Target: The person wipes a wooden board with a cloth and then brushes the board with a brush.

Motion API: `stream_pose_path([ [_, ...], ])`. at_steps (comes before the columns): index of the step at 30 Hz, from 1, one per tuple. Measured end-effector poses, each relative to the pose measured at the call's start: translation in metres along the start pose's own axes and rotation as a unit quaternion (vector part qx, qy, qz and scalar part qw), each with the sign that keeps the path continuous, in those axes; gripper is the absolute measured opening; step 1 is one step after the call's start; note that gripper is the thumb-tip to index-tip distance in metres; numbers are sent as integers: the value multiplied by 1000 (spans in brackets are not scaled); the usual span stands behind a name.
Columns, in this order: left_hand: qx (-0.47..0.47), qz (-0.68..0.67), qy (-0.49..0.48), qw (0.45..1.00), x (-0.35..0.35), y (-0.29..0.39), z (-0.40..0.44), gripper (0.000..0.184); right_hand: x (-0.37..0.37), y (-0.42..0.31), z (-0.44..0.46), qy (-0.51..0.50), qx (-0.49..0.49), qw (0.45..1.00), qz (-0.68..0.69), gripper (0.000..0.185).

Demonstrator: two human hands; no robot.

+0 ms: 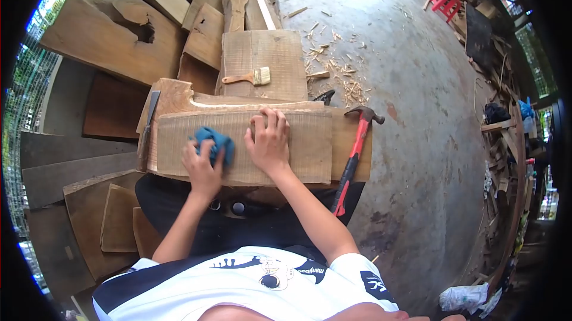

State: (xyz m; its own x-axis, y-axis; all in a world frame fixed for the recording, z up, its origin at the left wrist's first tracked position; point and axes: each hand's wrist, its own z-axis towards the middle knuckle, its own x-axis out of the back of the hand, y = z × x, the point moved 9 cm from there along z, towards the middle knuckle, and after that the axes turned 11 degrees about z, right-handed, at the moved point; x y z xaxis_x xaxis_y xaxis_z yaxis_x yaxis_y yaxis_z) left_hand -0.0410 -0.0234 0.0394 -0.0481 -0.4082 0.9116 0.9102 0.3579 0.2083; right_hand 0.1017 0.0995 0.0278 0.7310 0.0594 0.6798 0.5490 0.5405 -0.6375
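Note:
A wide wooden board [310,148] lies across in front of my body. On its left half my left hand [204,166] is closed round a crumpled blue cloth [217,142] pressed to the wood. Right of the cloth, my right hand [269,142] rests on the board with bent fingers, holding nothing. A red and black claw hammer [357,148] lies to the right of the board, and a chisel-like metal tool [150,121] lies at its left end. Beyond the board, a paintbrush [253,76] rests on a wooden block [262,47].
Wooden planks and slabs [113,41] are stacked at the left and back left. Wood shavings [351,85] are scattered on the concrete floor [411,142]. A red stool [445,4] stands at the back right, and scrap wood [497,184] lies along the right side.

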Motion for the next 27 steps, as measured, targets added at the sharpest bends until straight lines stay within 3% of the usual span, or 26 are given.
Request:
stream_pose_path([
  [2,-47,-26,-51,997,-3,23,-27,27,1,0,2,9,5,1000,1,29],
  [5,-79,-18,-27,996,-2,18,-19,28,0,-1,1,6,5,1000,3,30],
  [8,65,26,30,997,1,-14,9,24,-1,-1,0,3,1,1000,7,28],
  [12,-24,-18,-23,999,-2,34,-33,30,1,-2,1,10,7,1000,-3,27],
  [17,-29,-46,-32,998,-3,35,-27,35,0,1,0,-1,-2,1000,12,25],
  [19,-21,-69,-25,997,4,34,-17,41,3,0,0,10,3,999,31,25],
  [23,-72,-114,-45,990,6,32,-12,90,15,-12,-10,31,47,990,133,27],
  [25,-64,-218,-40,973,1,18,-20,94,22,-47,-13,14,112,975,190,27],
  [27,-54,-209,-20,976,17,6,-19,83,10,-76,-38,-37,142,966,212,29],
])
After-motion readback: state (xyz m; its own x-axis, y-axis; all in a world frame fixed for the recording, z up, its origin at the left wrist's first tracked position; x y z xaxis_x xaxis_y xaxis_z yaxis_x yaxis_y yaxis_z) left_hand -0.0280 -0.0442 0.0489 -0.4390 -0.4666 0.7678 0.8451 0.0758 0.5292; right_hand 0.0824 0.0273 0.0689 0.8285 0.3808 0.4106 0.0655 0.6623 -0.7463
